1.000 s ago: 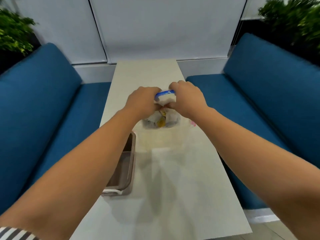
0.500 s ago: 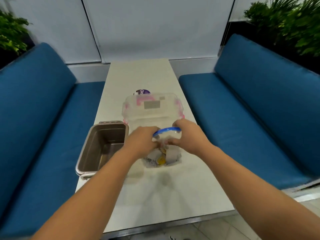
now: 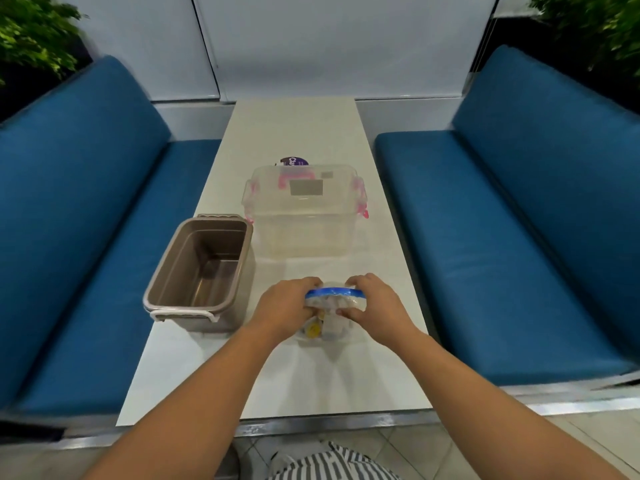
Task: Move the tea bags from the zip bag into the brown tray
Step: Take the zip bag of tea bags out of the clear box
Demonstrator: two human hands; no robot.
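Both hands grip the zip bag (image 3: 330, 318) on the tabletop (image 3: 294, 133): left hand (image 3: 289, 306) and right hand (image 3: 372, 303) fingers pinching its blue top, the brown tray (image 3: 194, 306) left of them.

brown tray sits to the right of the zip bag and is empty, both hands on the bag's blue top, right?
Not quite: the head view shows the brown tray to the left of the zip bag, not the right. The rest holds: the tray looks empty, and the left hand and right hand both grip the bag's blue top.
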